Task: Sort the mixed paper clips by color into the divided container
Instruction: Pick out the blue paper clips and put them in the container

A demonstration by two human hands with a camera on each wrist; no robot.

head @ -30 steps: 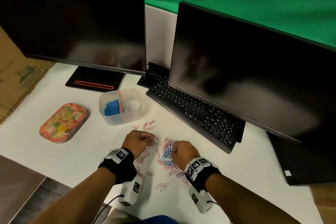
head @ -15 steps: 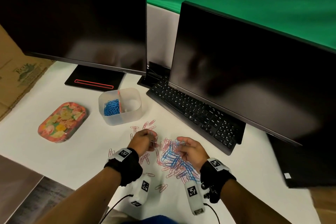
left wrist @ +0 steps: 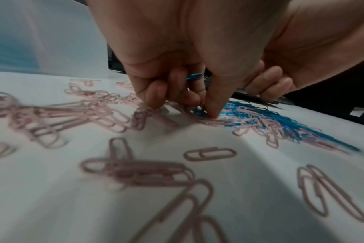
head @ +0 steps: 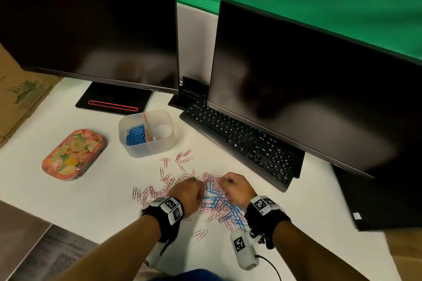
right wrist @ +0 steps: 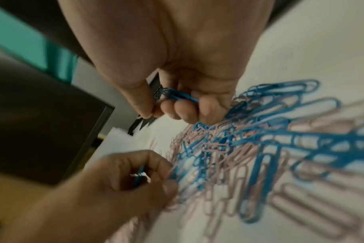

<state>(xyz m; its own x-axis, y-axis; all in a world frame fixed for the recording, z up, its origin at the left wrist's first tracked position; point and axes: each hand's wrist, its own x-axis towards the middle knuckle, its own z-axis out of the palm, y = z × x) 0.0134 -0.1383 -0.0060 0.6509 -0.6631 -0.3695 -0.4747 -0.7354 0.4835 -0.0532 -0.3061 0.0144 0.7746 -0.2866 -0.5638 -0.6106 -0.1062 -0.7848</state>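
A mixed pile of pink and blue paper clips (head: 217,203) lies on the white desk near its front edge. My left hand (head: 193,190) is at the pile's left with fingers curled, holding a blue clip (left wrist: 194,76), while its index fingertip (left wrist: 213,113) presses into the pile. My right hand (head: 229,183) is at the pile's far side and grips a few blue clips (right wrist: 177,96) in curled fingers. The clear divided container (head: 159,143) stands beyond the pile to the left. Blue clips (head: 135,136) fill its left compartment; its right compartment looks bare.
A black keyboard (head: 239,141) and two dark monitors (head: 308,80) stand behind and to the right. A floral tin (head: 73,155) lies left of the container. Loose pink clips (head: 182,158) are scattered between the container and the pile. The desk's front edge (head: 68,228) is at the lower left.
My left hand has moved right and nearer, into the pile. My right wrist has swung outward, uncovering the blue clips beneath it.
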